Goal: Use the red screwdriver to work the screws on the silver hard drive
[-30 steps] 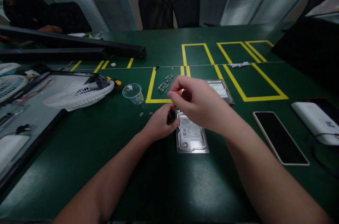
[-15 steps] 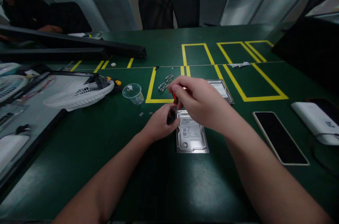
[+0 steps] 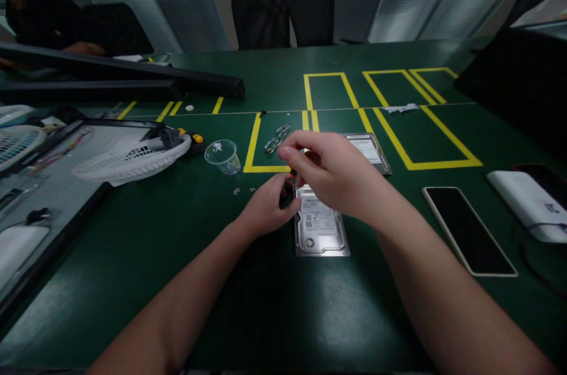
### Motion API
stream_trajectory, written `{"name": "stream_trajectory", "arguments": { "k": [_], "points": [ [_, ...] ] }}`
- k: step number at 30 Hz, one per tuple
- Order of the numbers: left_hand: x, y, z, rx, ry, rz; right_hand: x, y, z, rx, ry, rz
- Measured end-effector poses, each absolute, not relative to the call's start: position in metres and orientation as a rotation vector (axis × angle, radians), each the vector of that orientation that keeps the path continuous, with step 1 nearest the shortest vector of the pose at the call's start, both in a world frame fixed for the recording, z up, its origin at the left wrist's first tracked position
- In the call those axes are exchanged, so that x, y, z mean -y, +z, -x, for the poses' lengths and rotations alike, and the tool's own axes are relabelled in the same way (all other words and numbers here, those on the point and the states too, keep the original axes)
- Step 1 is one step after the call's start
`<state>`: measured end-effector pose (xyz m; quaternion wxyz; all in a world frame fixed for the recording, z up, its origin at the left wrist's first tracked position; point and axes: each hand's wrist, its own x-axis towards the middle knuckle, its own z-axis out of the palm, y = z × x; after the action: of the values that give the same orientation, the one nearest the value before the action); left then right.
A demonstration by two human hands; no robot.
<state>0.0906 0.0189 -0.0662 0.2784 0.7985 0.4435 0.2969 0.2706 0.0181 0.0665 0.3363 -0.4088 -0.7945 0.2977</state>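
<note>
A silver hard drive point(image 3: 319, 224) with a white label lies flat on the green table. My right hand point(image 3: 325, 165) is closed around a small screwdriver point(image 3: 293, 173) with a red and black handle, mostly hidden by the fingers. Its thin shaft points down at the drive's far left corner. At that left edge, my left hand point(image 3: 271, 205) grips the drive, its thumb on the edge and its fingertips close to the shaft. Several tiny screws point(image 3: 236, 191) lie left of my left hand. Behind my right hand, a second hard drive point(image 3: 370, 152) is partly covered.
A clear plastic cup point(image 3: 221, 153) stands left of eyeglasses point(image 3: 277, 139). On the right lie a phone point(image 3: 469, 230) and a white power bank point(image 3: 531, 204) with a cable. White racket-like frames point(image 3: 133, 162) and black bars point(image 3: 133, 74) occupy the left. A person point(image 3: 48, 20) sits far left.
My right fingers have shifted slightly around the screwdriver, and less of its red handle shows. My left hand and the hard drive stay in place.
</note>
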Motion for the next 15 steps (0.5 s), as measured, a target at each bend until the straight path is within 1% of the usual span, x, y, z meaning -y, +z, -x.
{"name": "stream_trajectory", "arguments": {
  "k": [10, 15],
  "points": [
    [-0.017, -0.0626, -0.0904, -1.244, 0.743, -2.121, -0.0161, 0.0664, -0.2718, 1.988, 0.692, 1.187],
    [-0.0183, -0.0644, -0.0899, -1.212, 0.767, -2.149, -0.016, 0.0654, -0.2715, 2.025, 0.702, 1.089]
  ]
}}
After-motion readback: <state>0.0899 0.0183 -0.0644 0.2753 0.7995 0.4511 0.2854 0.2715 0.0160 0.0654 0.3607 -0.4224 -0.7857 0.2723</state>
